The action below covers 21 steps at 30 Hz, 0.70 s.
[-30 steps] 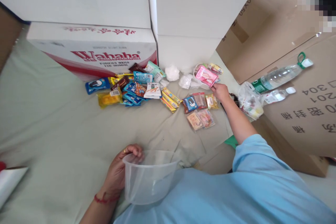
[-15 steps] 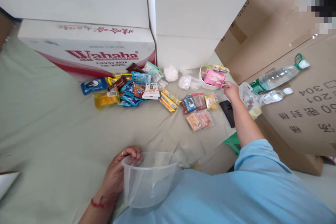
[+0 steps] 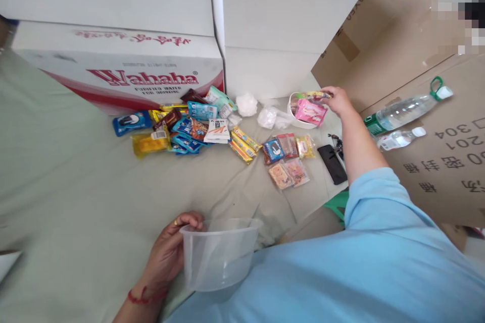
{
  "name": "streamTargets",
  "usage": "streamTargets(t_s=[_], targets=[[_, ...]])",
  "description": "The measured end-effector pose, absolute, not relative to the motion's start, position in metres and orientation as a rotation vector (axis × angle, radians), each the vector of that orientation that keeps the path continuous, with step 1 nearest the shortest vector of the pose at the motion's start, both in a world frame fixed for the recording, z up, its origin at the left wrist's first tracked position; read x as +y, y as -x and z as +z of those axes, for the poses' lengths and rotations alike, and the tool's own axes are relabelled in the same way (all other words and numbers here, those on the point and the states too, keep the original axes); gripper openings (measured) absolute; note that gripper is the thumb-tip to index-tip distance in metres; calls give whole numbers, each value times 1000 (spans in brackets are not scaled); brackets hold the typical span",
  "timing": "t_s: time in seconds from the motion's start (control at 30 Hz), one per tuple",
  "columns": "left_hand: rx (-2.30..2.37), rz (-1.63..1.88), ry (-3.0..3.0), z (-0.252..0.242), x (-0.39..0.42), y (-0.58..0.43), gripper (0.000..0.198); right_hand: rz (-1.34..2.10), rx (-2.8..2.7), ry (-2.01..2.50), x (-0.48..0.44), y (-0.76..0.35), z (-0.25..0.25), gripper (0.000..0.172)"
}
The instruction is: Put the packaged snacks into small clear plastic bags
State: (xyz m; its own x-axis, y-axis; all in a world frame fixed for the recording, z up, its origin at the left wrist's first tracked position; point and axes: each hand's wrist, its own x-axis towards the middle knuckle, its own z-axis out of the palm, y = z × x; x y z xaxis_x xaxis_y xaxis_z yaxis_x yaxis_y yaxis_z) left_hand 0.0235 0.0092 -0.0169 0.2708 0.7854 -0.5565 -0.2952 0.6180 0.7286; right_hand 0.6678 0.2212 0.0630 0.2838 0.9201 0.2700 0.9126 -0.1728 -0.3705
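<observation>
My left hand [image 3: 172, 242] grips the rim of a clear plastic tub [image 3: 222, 257], held close to my body with nothing visible inside. Farther off on the right, my right hand [image 3: 339, 101] reaches to a white bowl [image 3: 301, 122], its fingers closed at the end of a yellow snack packet [image 3: 316, 95] on the rim. In the same bowl a pink snack packet [image 3: 310, 112] leans out over the front. Left of the bowl lie crumpled clear plastic bags [image 3: 267, 117]. Small snack packets, including a blue one [image 3: 273, 151], sit in front of it.
A heap of snack packets [image 3: 189, 131] lies before the Wahaha carton [image 3: 132, 73]. Yellow packets [image 3: 244, 145] are beside it. A black phone [image 3: 332, 164] lies below my right forearm. Two bottles, one with a green label [image 3: 373, 123], rest by a brown carton [image 3: 435, 141].
My right hand has moved up and slightly right, from beside the pink packet to the yellow packet's end. My left hand still holds the tub, which has shifted slightly right.
</observation>
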Motion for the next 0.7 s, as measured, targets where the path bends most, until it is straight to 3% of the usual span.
streamTargets(t_s=[0.2, 0.57, 0.7], targets=[[1061, 744, -542, -13, 11, -25, 41, -60, -1632, 2221, 205, -626, 56, 34], [1004, 787, -592, -16, 10, -25, 38, -212, -1563, 2166, 185, -602, 43, 44], [997, 794, -588, -16, 9, -26, 37, -430, -1506, 2152, 181, -573, 55, 45]])
